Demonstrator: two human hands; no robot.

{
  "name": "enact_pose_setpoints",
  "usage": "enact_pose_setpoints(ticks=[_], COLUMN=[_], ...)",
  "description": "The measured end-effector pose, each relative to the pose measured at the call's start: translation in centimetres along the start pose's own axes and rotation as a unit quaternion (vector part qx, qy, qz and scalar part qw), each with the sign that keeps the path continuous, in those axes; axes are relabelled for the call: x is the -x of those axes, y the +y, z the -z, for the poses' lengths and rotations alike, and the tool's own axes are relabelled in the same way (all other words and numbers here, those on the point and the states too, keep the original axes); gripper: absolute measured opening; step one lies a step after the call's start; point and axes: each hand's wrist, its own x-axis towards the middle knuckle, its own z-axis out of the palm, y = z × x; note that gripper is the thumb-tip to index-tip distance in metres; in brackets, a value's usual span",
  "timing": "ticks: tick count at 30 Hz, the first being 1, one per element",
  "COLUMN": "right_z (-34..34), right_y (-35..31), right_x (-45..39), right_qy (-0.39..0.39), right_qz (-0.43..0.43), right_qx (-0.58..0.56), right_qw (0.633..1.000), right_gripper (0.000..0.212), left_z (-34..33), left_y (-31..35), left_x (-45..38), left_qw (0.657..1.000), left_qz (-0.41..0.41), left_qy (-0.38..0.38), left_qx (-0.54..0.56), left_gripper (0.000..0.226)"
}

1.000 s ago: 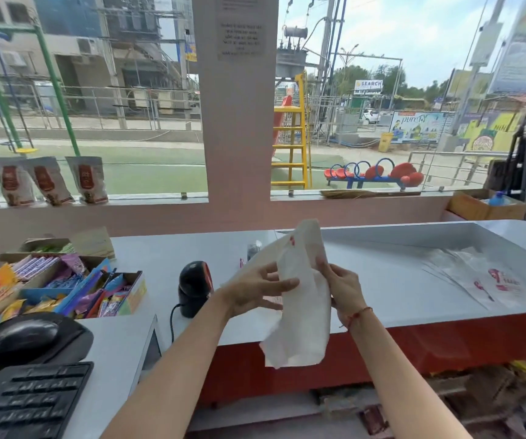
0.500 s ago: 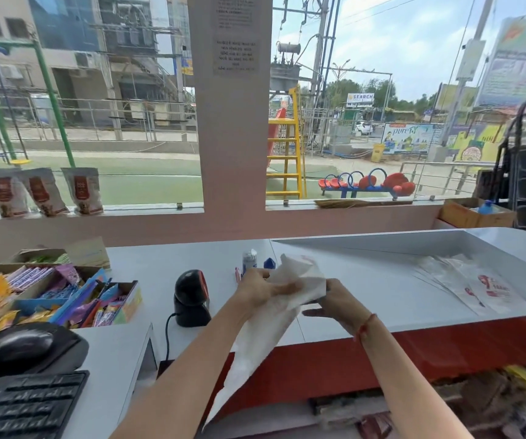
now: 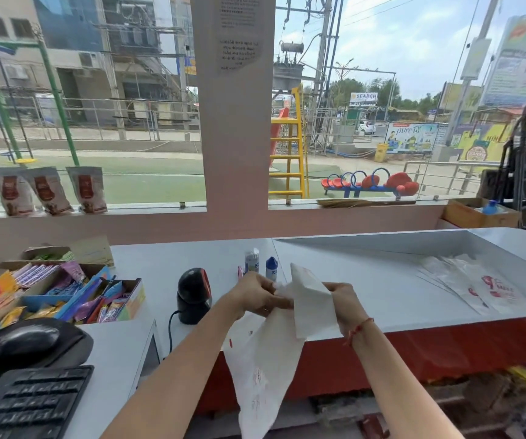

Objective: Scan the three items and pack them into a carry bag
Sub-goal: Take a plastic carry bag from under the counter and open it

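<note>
A white carry bag (image 3: 274, 353) with small red print hangs over the counter's front edge. My left hand (image 3: 257, 296) and my right hand (image 3: 339, 301) both pinch its top edge, pulling the two sides apart at the mouth. Just behind my hands stand a small grey-capped bottle (image 3: 251, 260) and a blue-capped bottle (image 3: 271, 267), with a thin pink item (image 3: 240, 272) beside them. A black barcode scanner (image 3: 193, 294) stands on the counter to the left of my hands.
A stack of flat white carry bags (image 3: 483, 289) lies in the sunken grey tray (image 3: 382, 245) at right. Cardboard boxes of snack packets (image 3: 65, 296) sit at left, with a mouse (image 3: 20, 343) and keyboard (image 3: 30, 403) nearer. Pouches (image 3: 49, 191) line the window sill.
The bag, held upright and folded a second ago, has dropped to hang below the counter edge. My hands have shifted to its top and are spreading it.
</note>
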Motion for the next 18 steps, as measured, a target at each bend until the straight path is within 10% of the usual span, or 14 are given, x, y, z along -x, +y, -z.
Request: enact_pose_setpoints(ticks=[8, 18], right_z=[3.6, 4.9], right_y=[-1.8, -3.7], right_x=[-1.8, -3.7], right_qy=[0.098, 0.194], right_qz=[-0.015, 0.019], right_qx=[-0.138, -0.258], right_qw=[0.985, 0.946], right_gripper=[0.017, 0.025], left_z=[3.1, 6.4], left_y=[-0.8, 0.4], left_x=[-0.4, -1.9], left_qw=[0.968, 0.919], left_qz=[0.002, -0.08], left_qy=[0.152, 0.32], left_qx=[0.199, -0.214], left_gripper=[0.017, 0.022])
